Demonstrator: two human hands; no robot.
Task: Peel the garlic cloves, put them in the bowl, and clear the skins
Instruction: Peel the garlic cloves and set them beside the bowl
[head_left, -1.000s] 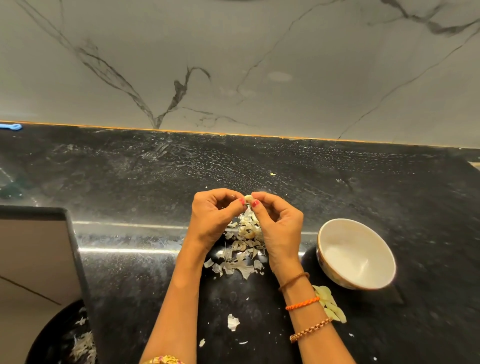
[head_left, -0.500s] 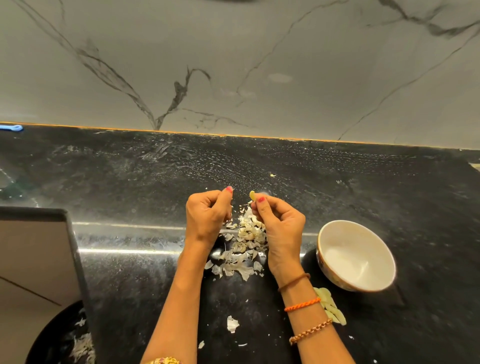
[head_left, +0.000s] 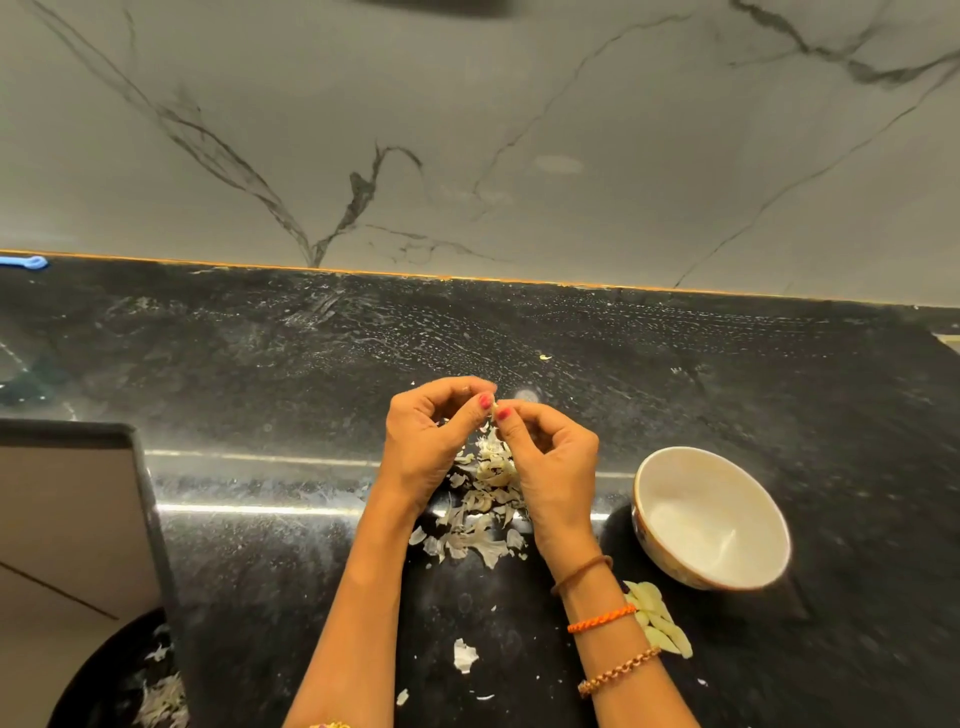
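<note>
My left hand (head_left: 428, 441) and my right hand (head_left: 550, 462) meet above the black counter, thumbs and fingertips pinching a small garlic clove (head_left: 495, 407) between them. Only a sliver of the clove shows. Under the hands lies a heap of pale garlic skins (head_left: 483, 512). A white bowl (head_left: 711, 517) stands to the right of my right hand, and I see nothing inside it. Several peeled cloves (head_left: 660, 621) lie on the counter beside my right wrist, in front of the bowl.
Loose skin scraps (head_left: 465, 656) lie nearer the counter's front. A dark round bin (head_left: 119, 680) holding skins shows at the bottom left, below a grey-edged panel (head_left: 78, 519). A marble wall backs the counter. A blue object (head_left: 26, 262) sits far left.
Half a second ago my hands were apart, the right one holding the clove alone. Now the left hand has come back and both pinch the clove.
</note>
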